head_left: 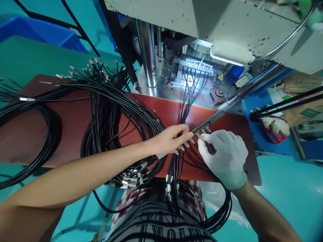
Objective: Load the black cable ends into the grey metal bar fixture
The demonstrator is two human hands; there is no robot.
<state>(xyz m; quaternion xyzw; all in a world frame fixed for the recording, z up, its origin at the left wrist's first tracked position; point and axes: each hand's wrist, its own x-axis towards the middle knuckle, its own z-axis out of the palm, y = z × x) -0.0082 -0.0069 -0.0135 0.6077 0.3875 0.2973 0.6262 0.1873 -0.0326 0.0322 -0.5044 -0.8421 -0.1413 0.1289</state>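
— What couldn't you make out at the table [37, 134]?

— My left hand [169, 138] covered the near end of the metal bar [208, 121], so I couldn't tell how far it ran. My gloved right hand [225, 155] hid the cables [194, 161] passing beneath it, and whether its fingertips pinched a terminal [198, 135] was too small to tell.

— And the press [202, 30]?

— Its top was cut off by the upper edge. The cable ends in the fixture [195, 69] were too fine to count. The coil [25, 144] at the left ran off the edge, and the red-handled scissors [275, 137] lay half hidden under a cloth.
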